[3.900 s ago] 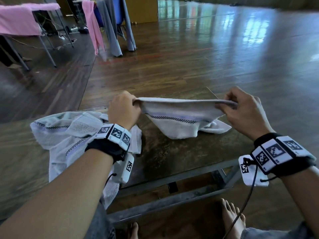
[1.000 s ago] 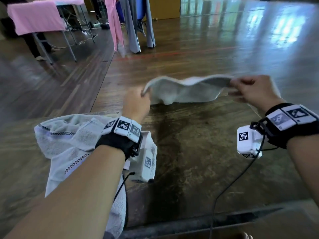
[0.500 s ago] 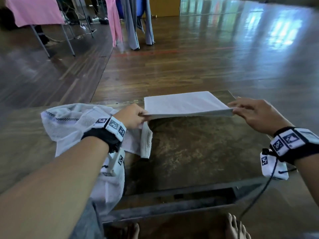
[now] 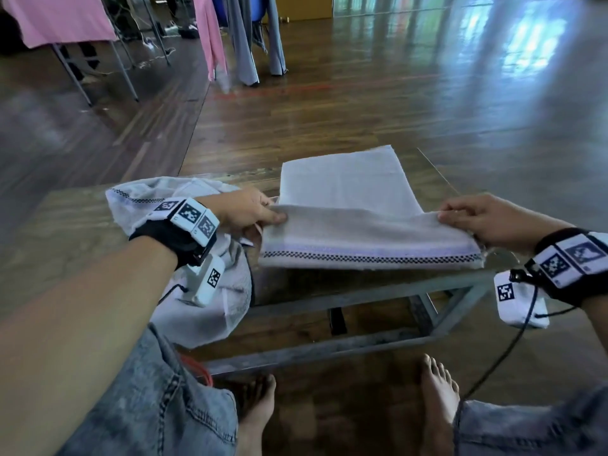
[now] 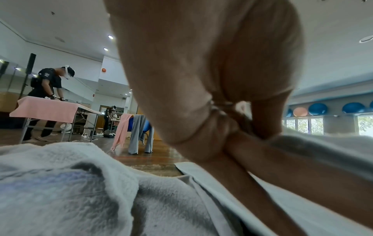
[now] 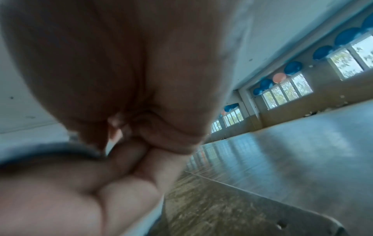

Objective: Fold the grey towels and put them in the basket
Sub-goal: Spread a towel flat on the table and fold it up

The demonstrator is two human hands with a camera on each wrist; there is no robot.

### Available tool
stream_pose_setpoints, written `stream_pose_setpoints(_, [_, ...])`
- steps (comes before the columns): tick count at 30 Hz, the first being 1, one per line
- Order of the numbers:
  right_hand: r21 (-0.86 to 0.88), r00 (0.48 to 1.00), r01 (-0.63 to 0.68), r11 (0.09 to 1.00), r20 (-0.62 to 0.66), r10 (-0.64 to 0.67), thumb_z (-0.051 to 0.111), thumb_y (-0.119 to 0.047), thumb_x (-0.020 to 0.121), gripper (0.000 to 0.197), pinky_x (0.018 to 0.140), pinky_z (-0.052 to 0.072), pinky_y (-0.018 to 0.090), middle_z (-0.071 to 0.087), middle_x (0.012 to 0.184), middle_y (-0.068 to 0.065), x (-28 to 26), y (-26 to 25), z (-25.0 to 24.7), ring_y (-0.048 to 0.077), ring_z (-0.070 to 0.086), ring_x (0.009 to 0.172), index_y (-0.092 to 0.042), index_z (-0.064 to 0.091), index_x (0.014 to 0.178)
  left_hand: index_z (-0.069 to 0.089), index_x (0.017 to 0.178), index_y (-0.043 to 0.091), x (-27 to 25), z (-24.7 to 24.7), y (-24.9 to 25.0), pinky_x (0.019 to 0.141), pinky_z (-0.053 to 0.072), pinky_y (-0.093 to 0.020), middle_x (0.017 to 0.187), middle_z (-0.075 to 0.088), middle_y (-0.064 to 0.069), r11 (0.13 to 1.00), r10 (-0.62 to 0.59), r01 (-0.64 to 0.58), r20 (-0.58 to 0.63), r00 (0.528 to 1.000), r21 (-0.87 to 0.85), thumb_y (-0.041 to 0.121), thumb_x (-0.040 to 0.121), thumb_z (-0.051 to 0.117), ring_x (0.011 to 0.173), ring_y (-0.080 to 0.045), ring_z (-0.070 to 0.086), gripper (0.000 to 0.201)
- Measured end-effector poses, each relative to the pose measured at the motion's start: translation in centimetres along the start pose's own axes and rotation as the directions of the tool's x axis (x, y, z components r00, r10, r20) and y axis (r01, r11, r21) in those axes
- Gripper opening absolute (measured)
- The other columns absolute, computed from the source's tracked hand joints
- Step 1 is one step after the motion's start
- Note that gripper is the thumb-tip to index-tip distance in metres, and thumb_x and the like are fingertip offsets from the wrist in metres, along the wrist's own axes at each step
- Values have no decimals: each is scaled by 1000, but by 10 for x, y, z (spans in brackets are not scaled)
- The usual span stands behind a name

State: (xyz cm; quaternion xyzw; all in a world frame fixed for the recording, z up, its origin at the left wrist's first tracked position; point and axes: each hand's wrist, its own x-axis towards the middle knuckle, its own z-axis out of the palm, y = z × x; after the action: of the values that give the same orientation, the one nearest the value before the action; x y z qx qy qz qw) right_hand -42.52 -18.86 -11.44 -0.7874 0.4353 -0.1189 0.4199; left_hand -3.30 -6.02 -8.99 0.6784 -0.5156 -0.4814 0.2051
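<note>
A grey towel with a checkered border lies on the low wooden table, its near part folded over toward me. My left hand pinches the fold's left corner, and my right hand pinches its right corner. The fold is raised a little off the table. A second, crumpled grey towel lies under my left wrist and hangs off the table's near left edge; it fills the lower left wrist view. In the right wrist view my curled fingers hold a grey towel edge. No basket is in view.
The table's metal frame and my bare feet are below its front edge. Grey and pink cloths hang on a rack at the back. A pink-covered table stands far left, with a person at it.
Both hands have drawn the towel's near part back toward me over the flat half, so the checkered border now shows near the front edge. The crumpled towel has stayed put.
</note>
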Motion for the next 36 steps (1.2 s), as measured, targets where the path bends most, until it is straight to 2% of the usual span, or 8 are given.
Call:
stream_pose_setpoints(4, [-139,994,-60,989,80,72,60,-44,94,23,62,54,45,73,80,13,-8,4,3,34,65,66,-27,74,89,55,109,-7,-13,9,0,43,53,-28,72,70,-24,988,-154,149,159,975,47,17,102,52,46,-29,67,25])
stream_pose_setpoints(10, [-135,968,-38,990,-252,3,63,-32,97,17,55,55,36,70,74,10,9,16,14,25,64,58,-21,71,86,65,91,10,5,10,3,36,43,-17,75,67,-8,968,36,11,-184,982,250,23,101,55,52,-15,63,20])
stream_pose_setpoints(13, [-204,943,-65,977,-332,-6,65,-31,96,12,70,50,37,66,71,1,23,21,20,24,58,63,-24,71,87,68,89,19,18,7,-4,50,53,-26,76,67,-1,934,53,32,-225,973,357,30,100,57,61,-18,66,19])
stream_pose_setpoints(18, [-260,948,-163,952,-309,78,66,-28,94,11,63,47,30,68,78,5,43,23,37,21,60,64,-22,72,86,66,107,-5,41,12,-16,64,60,-37,96,67,-19,944,-36,96,-189,981,315,27,99,58,68,-24,71,34])
stream_pose_setpoints(23, [-305,947,-207,929,-302,112,68,-27,93,5,86,50,37,65,109,14,50,23,55,31,61,99,-25,73,93,42,65,10,51,21,-12,77,58,-48,65,43,-10,893,-66,127,-153,986,433,29,100,57,73,-36,73,42])
stream_pose_setpoints(28, [-400,969,-204,893,-214,125,62,-13,96,15,69,46,29,67,105,19,48,18,53,30,63,84,-14,77,97,42,63,8,52,22,-1,61,45,-31,74,45,-16,857,-42,120,-165,985,500,29,100,58,50,-22,60,44])
stream_pose_setpoints(32, [-548,979,-136,825,55,198,67,-37,95,21,55,38,25,67,68,-7,30,3,28,16,62,68,-25,78,80,53,71,-3,46,20,0,62,51,-35,57,55,-12,932,-199,201,-37,979,301,12,95,63,55,-27,57,29])
stream_pose_setpoints(36, [-453,854,-229,861,331,401,72,-26,91,21,40,40,14,71,61,-8,11,-2,-1,4,62,51,-34,80,74,65,82,-1,30,17,7,64,52,-36,63,67,-9,898,-390,304,256,884,318,11,95,62,58,-22,62,18])
